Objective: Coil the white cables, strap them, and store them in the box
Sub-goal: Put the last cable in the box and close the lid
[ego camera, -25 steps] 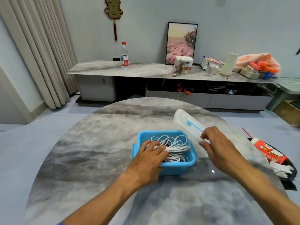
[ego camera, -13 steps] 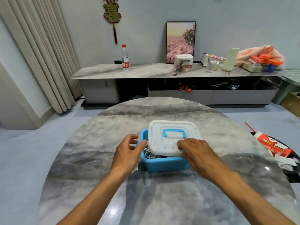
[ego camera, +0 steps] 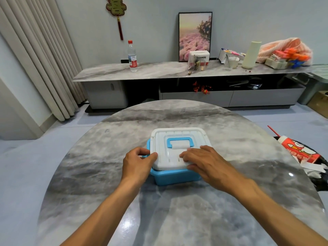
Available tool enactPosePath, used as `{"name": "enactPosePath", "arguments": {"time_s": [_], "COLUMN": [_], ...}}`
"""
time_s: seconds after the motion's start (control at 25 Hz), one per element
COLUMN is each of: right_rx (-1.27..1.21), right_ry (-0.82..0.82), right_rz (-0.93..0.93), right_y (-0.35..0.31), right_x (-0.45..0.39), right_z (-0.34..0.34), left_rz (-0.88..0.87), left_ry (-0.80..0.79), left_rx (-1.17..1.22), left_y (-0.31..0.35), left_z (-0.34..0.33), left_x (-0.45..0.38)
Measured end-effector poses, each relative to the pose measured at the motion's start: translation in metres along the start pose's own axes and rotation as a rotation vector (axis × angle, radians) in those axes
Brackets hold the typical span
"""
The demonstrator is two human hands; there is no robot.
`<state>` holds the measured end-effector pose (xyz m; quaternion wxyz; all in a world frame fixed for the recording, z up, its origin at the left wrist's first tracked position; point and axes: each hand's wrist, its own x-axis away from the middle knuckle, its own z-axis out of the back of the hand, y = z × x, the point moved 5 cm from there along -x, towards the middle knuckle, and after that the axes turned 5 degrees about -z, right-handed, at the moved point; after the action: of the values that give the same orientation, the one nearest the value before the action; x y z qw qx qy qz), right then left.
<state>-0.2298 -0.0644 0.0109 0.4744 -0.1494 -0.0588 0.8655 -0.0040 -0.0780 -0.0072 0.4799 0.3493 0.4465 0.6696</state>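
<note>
Blue box (ego camera: 174,177) on the grey marbled round counter (ego camera: 92,174), capped by a white lid (ego camera: 179,137) with a blue handle (ego camera: 180,142) lying flat on top. No cables visible; lid covers the opening.

Left hand (ego camera: 137,165) at the box's left side, fingers (ego camera: 142,151) curled round the lid's left edge, thumb tip pressed against the lid's near-left corner. Clamped on that edge, by the look of it.

Right hand (ego camera: 206,163) laid palm-down across the lid's near-right part, fingers (ego camera: 186,154) fairly straight and close together, tips touching the lid surface just this side of the handle. Thumb down along the lid's near rim, against the side.

Box directly beneath and between both sets of fingers; handle just beyond the right fingertips. Lid's near edge looks slightly raised above the blue rim; cannot tell whether fully seated.

Well beyond the fingers: long marbled sideboard (ego camera: 159,71) with a water bottle (ego camera: 132,56), a framed flower picture (ego camera: 195,36), assorted clutter. Off to the right of the right hand, a red printed carton (ego camera: 298,151) beyond the counter edge.
</note>
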Motion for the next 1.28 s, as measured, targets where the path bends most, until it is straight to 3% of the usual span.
{"name": "enactPosePath", "arguments": {"time_s": [0.12, 0.24, 0.36, 0.44, 0.48, 0.6, 0.68, 0.84, 0.96, 1.12, 1.2, 1.28], "right_rx": [-0.127, -0.398, -0.662, -0.515, -0.389, -0.297, -0.169, -0.009, -0.422, -1.254, -1.304, -1.260], "right_ry": [-0.062, -0.133, 0.138, 0.309, 0.316, -0.014, -0.210, -0.235, -0.131, 0.172, 0.148, 0.199], "right_rz": [-0.010, -0.157, -0.353, -0.391, -0.393, -0.545, -0.546, -0.551, -0.610, -1.092, -1.209, -1.219], "right_y": [-0.004, 0.008, 0.015, 0.010, 0.012, 0.032, 0.043, 0.045, 0.054, 0.051, 0.050, 0.050], "right_x": [-0.001, -0.004, -0.008, -0.011, -0.012, -0.012, -0.016, -0.030, -0.022, 0.013, 0.021, 0.022], "right_z": [-0.007, -0.007, 0.001, 0.001, -0.004, -0.014, -0.017, -0.008, -0.007, -0.035, -0.043, -0.041], "left_rz": [0.061, 0.087, 0.179, 0.292, 0.324, 0.222, 0.115, 0.043, 0.086, 0.200, 0.331, 0.316], "left_ry": [0.026, -0.005, -0.046, -0.123, -0.163, -0.178, -0.184, -0.168, -0.125, -0.003, 0.078, 0.131], "left_rx": [0.097, 0.104, 0.200, 0.321, 0.363, 0.357, 0.260, 0.038, 0.143, 0.247, 0.367, 0.345], "left_y": [-0.003, -0.006, -0.012, -0.015, -0.015, -0.010, -0.008, -0.007, -0.008, -0.007, -0.016, -0.018], "left_z": [0.003, 0.001, 0.000, 0.001, 0.001, 0.001, -0.007, -0.010, -0.004, -0.004, -0.005, -0.009], "left_x": [0.000, 0.004, 0.008, 0.007, 0.008, 0.005, 0.001, -0.006, -0.006, -0.003, 0.000, 0.001]}}
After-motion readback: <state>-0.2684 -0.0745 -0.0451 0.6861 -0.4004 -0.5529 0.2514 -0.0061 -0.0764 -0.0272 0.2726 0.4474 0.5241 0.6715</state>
